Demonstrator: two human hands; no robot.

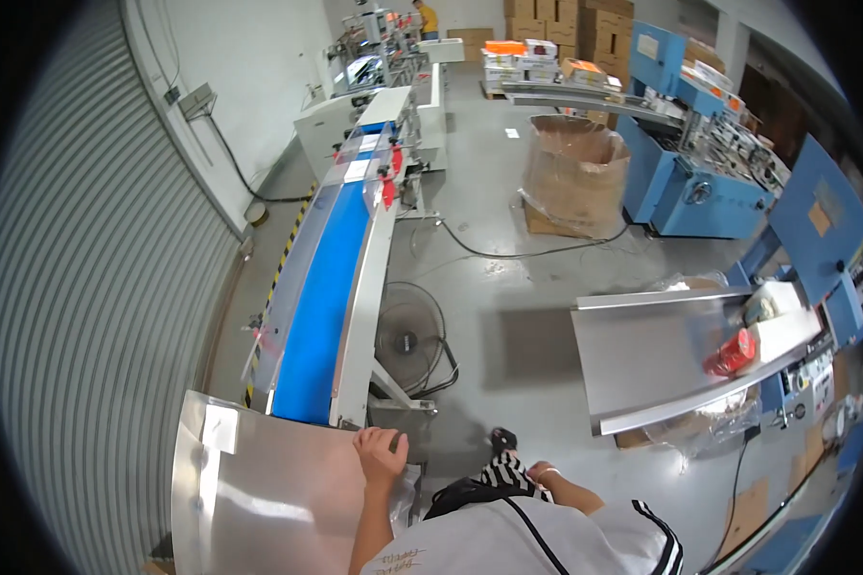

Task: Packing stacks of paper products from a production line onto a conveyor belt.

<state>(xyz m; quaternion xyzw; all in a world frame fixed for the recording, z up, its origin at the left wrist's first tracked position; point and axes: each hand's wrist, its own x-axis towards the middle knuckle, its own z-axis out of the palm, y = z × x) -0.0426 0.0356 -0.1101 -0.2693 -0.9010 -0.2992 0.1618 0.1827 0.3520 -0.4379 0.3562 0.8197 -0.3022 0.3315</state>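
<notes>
My left hand [382, 452] rests curled over the right edge of the steel feed table [259, 489] at the lower left of the frame, gripping nothing but that rim, likely to steady myself. My right hand [544, 471] hangs low beside my hip at bottom centre; how far open it is I cannot tell. The blue conveyor belt [324, 297] runs from the table toward the upper centre. A red packet [732, 353] lies on the slanted steel chute [642, 359] at right.
</notes>
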